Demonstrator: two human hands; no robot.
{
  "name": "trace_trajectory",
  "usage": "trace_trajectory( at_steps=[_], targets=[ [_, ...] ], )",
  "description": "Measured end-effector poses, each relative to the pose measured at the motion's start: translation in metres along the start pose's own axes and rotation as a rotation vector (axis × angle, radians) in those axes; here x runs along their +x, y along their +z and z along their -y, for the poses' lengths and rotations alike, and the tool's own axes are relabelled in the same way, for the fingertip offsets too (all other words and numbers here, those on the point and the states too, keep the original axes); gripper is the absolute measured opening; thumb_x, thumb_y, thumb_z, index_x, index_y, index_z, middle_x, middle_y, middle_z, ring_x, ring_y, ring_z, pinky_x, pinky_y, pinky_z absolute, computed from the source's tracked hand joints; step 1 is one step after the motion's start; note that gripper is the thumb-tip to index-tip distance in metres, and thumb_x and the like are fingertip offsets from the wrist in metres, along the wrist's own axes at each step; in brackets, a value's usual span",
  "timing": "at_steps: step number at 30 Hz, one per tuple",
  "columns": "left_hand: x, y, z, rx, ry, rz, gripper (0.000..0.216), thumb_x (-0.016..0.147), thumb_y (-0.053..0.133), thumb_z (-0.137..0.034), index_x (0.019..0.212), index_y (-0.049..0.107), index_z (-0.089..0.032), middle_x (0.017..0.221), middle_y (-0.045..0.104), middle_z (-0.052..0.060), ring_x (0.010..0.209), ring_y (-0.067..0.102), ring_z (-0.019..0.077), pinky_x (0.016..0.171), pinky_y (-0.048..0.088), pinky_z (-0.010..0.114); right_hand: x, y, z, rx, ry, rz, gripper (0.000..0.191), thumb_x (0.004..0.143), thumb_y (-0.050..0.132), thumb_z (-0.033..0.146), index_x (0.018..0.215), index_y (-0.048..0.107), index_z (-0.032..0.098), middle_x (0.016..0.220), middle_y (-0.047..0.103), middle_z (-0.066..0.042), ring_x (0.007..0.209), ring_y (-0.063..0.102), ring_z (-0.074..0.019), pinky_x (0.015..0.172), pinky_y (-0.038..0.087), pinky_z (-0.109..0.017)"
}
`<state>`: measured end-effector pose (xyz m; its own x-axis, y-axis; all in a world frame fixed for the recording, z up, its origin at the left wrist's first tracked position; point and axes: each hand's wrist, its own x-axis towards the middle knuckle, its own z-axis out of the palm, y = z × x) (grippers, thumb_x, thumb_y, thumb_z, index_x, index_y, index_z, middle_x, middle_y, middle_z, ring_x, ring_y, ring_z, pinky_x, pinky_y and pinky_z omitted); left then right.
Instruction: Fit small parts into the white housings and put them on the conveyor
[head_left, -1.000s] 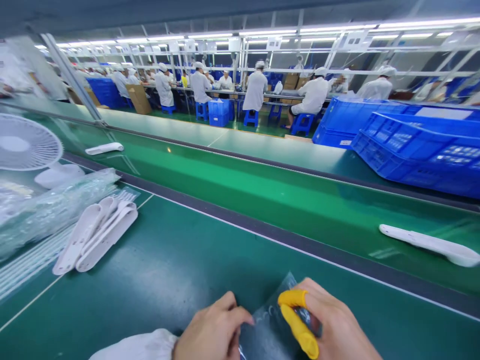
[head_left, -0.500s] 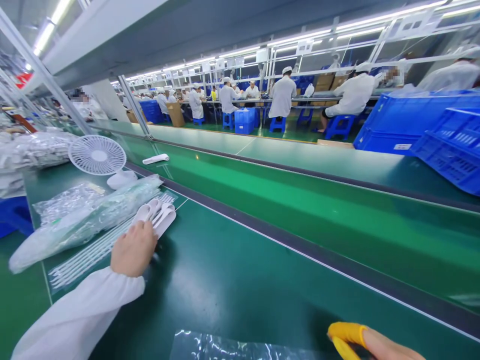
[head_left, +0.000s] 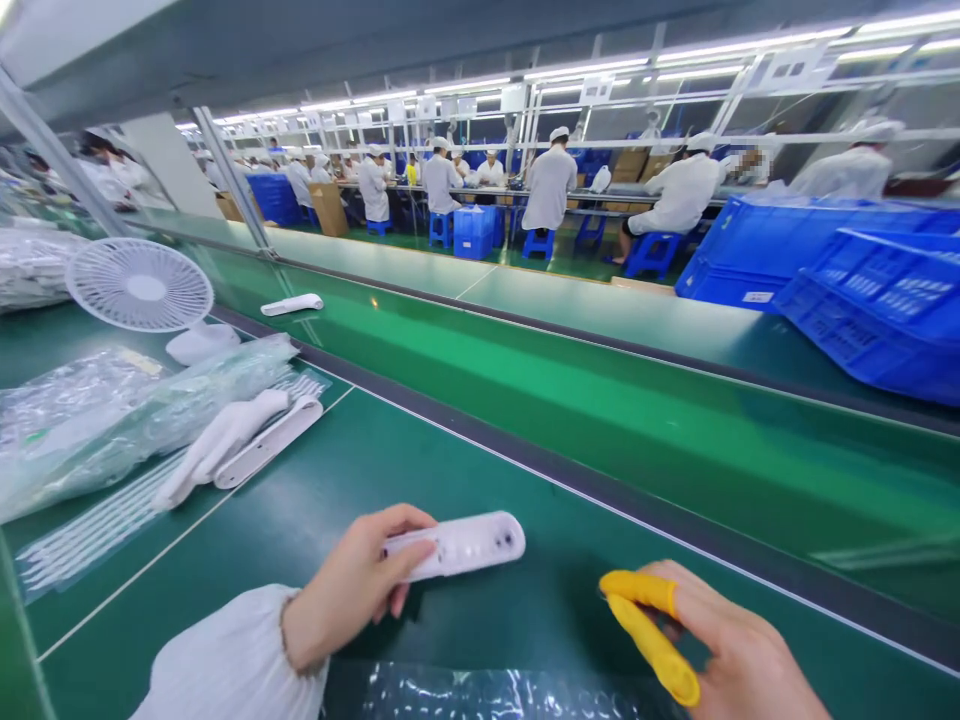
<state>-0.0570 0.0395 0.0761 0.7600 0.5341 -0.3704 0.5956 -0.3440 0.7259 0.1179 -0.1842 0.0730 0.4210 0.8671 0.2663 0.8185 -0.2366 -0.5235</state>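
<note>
Away from the pile of white pieces since the earlier frame, our left hand is now in front of us, holding one white piece above the green bench. Farthest left lie thin white rods, with a white fan beyond them and bunched plastic wrap alongside; the pile rests at their far end. Knocked by our sleeve, those stacked pieces might slide.

Our left thumb and fingers pinch the near end of the white piece, leaving its far end, with a dark hole, unsupported. We judge that a loose pinch could let it swivel or drop and get scuffed. Clear film lies below at the bottom edge, just beside our cuff, which could catch and drag it.

Rightmost of our hands, the right hand wears two yellow finger covers, their tips pressed together; we cannot tell whether they pinch something tiny. If they do, a slick cover could let it slip.
</note>
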Motion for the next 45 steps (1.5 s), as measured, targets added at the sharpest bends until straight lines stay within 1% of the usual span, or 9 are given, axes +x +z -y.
trace_trajectory(
  at_steps=[3,6,11,17,22,26,32,41,45],
  targets=[
    [-0.003,0.026,-0.020,-0.155,-0.018,0.222,0.032,0.076,0.041,-0.043,0.089,0.052,-0.016,0.041,0.042,-0.009,0.030,0.033,0.0073,0.030,0.025,0.016,0.007,0.000,0.009,-0.028,-0.053,0.004,0.022,0.075,0.039,0.009,0.059,0.050,0.021,0.057,0.055,-0.002,0.049,0.052,-0.0144,0.043,0.041,-0.022],
    [-0.007,0.039,-0.034,-0.177,-0.017,0.319,0.024,0.076,0.043,-0.036,0.087,0.050,-0.016,0.042,0.039,-0.010,0.031,0.033,0.0061,0.030,0.024,0.015,0.004,0.006,0.011,-0.084,-0.030,0.091,0.027,0.077,0.039,0.009,0.053,0.046,0.020,0.051,0.052,-0.001,0.048,0.049,-0.0142,0.042,0.035,-0.022],
    [-0.011,0.044,-0.042,-0.122,-0.015,0.340,0.014,0.080,0.042,-0.025,0.087,0.052,-0.018,0.041,0.036,-0.012,0.030,0.029,0.0052,0.030,0.021,0.014,-0.009,0.017,0.007,-0.140,0.108,0.259,0.021,0.071,0.044,0.008,0.054,0.051,0.020,0.050,0.052,0.002,0.046,0.045,-0.0123,0.043,0.031,-0.021],
    [-0.014,0.045,-0.040,-0.091,-0.017,0.331,0.016,0.081,0.041,-0.025,0.090,0.053,-0.019,0.038,0.034,-0.013,0.030,0.029,0.0059,0.031,0.020,0.014,-0.008,0.017,0.009,-0.129,0.202,0.414,0.019,0.066,0.044,0.007,0.056,0.051,0.020,0.049,0.052,0.005,0.042,0.040,-0.0101,0.041,0.024,-0.021],
    [-0.014,0.044,-0.044,-0.085,-0.025,0.326,0.016,0.081,0.041,-0.025,0.089,0.053,-0.018,0.040,0.034,-0.012,0.032,0.033,0.0063,0.032,0.023,0.014,-0.001,0.001,0.013,-0.071,0.095,0.540,0.018,0.074,0.046,0.008,0.064,0.053,0.022,0.061,0.062,0.004,0.048,0.049,-0.0116,0.047,0.031,-0.022],
    [-0.014,0.045,-0.045,-0.080,-0.039,0.340,0.017,0.081,0.040,-0.025,0.091,0.053,-0.019,0.039,0.035,-0.012,0.030,0.029,0.0061,0.032,0.022,0.014,-0.001,-0.005,0.013,-0.308,-0.116,0.618,0.016,0.068,0.052,0.006,0.072,0.057,0.021,0.066,0.064,0.000,0.054,0.056,-0.0166,0.047,0.031,-0.026],
    [-0.015,0.045,-0.043,-0.051,-0.024,0.322,0.017,0.080,0.041,-0.026,0.089,0.054,-0.020,0.039,0.033,-0.012,0.032,0.031,0.0068,0.032,0.022,0.014,0.000,-0.004,0.012,-0.542,-0.319,0.571,0.022,0.062,0.057,0.001,0.069,0.059,0.022,0.060,0.062,0.000,0.047,0.051,-0.0166,0.041,0.019,-0.030],
    [-0.015,0.042,-0.045,-0.037,-0.013,0.333,0.018,0.081,0.040,-0.027,0.090,0.054,-0.020,0.039,0.034,-0.012,0.032,0.031,0.0076,0.035,0.026,0.015,-0.006,-0.011,0.004,-0.475,-0.294,0.538,0.021,0.066,0.055,0.001,0.063,0.055,0.022,0.058,0.058,0.000,0.047,0.048,-0.0162,0.042,0.019,-0.029],
    [-0.017,0.039,-0.040,0.036,0.082,0.229,0.018,0.081,0.042,-0.032,0.089,0.056,-0.024,0.047,0.040,-0.009,0.039,0.038,0.0092,0.043,0.032,0.018,-0.006,-0.022,0.004,-0.368,-0.262,0.428,0.025,0.066,0.044,-0.002,0.062,0.050,0.021,0.059,0.054,-0.001,0.048,0.047,-0.0150,0.042,0.023,-0.027]
  ],
)
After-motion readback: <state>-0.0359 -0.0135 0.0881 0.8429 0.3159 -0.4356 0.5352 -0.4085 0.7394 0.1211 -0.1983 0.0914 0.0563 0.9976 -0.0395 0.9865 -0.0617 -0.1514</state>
